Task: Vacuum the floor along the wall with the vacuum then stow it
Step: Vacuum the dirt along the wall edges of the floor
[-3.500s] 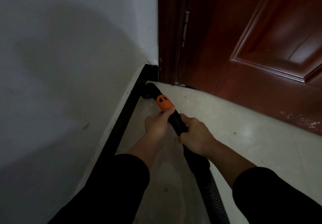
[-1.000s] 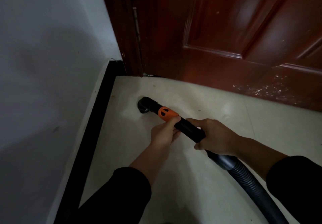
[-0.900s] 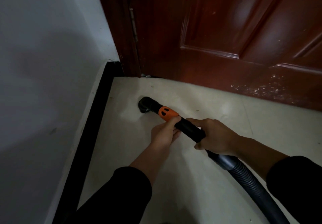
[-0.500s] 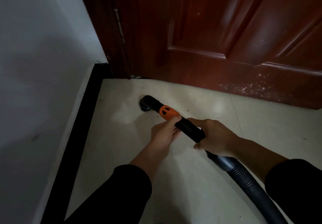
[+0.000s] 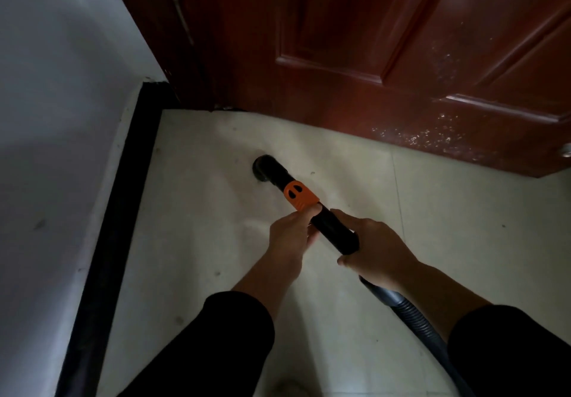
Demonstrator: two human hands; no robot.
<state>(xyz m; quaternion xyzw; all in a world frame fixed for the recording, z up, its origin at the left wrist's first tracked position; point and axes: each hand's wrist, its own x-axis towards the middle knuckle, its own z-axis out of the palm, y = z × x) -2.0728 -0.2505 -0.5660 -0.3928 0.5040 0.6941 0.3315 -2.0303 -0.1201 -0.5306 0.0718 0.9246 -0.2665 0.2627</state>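
The vacuum wand [image 5: 332, 226] is a black tube with an orange collar [image 5: 299, 195]. Its round black nozzle [image 5: 265, 168] rests on the pale tiled floor [image 5: 197, 230], a short way out from the door and well right of the wall. My left hand [image 5: 290, 237] grips the tube just behind the orange collar. My right hand [image 5: 375, 248] is closed around the tube's rear end, where the ribbed grey hose [image 5: 417, 322] begins and runs off to the lower right. Both forearms wear black sleeves.
A white wall [image 5: 52, 149] with a black skirting board [image 5: 123, 211] runs down the left side. A dark red wooden door [image 5: 386, 57] and its frame close off the far side. Small specks lie on the floor tiles.
Earlier the nozzle sat in the corner against the skirting board; it now lies out on the floor in front of the door. Over the last second the view has shifted right, the grip unchanged.
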